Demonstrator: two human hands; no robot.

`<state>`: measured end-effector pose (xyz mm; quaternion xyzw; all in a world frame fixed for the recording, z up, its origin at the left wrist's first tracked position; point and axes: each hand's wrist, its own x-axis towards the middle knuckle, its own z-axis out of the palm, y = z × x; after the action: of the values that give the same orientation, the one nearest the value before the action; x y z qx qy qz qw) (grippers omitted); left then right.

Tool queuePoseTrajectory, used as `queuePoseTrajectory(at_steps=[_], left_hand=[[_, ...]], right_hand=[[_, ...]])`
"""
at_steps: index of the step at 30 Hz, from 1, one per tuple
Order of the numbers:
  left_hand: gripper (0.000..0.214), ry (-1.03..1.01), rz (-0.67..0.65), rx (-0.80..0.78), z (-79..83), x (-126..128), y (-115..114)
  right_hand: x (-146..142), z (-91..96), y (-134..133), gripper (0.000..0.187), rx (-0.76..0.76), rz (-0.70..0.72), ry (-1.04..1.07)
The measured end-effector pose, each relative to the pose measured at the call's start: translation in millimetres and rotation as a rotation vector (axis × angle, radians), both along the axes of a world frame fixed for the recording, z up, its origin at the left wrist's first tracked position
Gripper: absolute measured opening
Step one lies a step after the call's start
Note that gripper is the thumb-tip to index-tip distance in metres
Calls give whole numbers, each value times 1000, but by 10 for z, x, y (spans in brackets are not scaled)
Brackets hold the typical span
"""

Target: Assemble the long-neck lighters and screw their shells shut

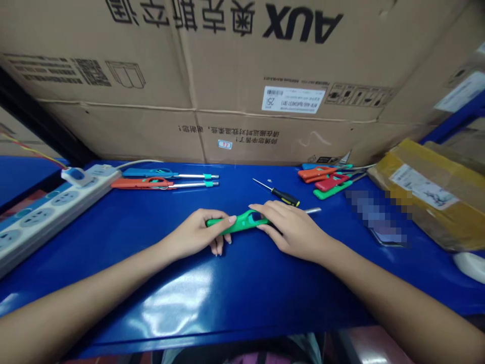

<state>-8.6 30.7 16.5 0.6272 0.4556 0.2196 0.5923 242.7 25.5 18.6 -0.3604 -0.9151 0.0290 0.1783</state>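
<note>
Green plastic stick lighter (239, 224), over the glossy blue tabletop (242, 293), near the black-and-yellow screwdriver (285, 196). Left hand (200, 230): grip closed on the lighter's butt; right hand (293, 230): grip closed toward its silvery metal tube (313, 210).

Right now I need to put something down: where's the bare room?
Bare: blue tabletop between the left arm and right arm, this side of the green tool; also between the power strip and left arm. Crowded: back right, coloured handles beside the taped box; back left, two tools beside the power strip.
</note>
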Motion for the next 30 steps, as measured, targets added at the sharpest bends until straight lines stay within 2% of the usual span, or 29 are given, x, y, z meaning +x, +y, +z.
queuePoseTrajectory(at_steps=[2,4,5,6,8,9,11,15,18,21,24,28,30], left_hand=[[56,38,-10,68,-19,-12,6],[55,55,16,168,-25,-12,-16],[54,56,27,219,-22,-8,-37],[54,50,28,264,-15,-3,-62],[52,22,-3,323,2,9,-121],[52,13,-30,343,8,14,-149],[53,36,-73,395,13,20,-193],[54,130,-143,483,-2,15,-196],[55,212,-180,555,5,-31,-102],[52,356,-142,665,71,-175,78],[47,574,-15,782,179,-445,314],[33,894,165,895,256,-854,588],[38,1021,213,910,233,-1004,670]], right_hand=[[-19,3,-1,38,117,-39,48],[-75,-4,-41,26,115,-118,191],[-114,-14,-71,23,14,-162,292],[-158,-27,-103,28,-162,-209,404],[-246,-60,-160,40,-654,-231,599],[-285,-75,-181,42,-831,-211,684],[-344,-96,-205,45,-962,-166,783],[-370,-70,-185,47,-883,-138,901],[-271,-14,-74,47,-766,-194,1016],[-33,38,145,44,-594,-341,1158],[303,83,409,40,-496,-545,1232],[705,151,659,28,-537,-811,1215],[843,174,718,36,-594,-896,1187]])
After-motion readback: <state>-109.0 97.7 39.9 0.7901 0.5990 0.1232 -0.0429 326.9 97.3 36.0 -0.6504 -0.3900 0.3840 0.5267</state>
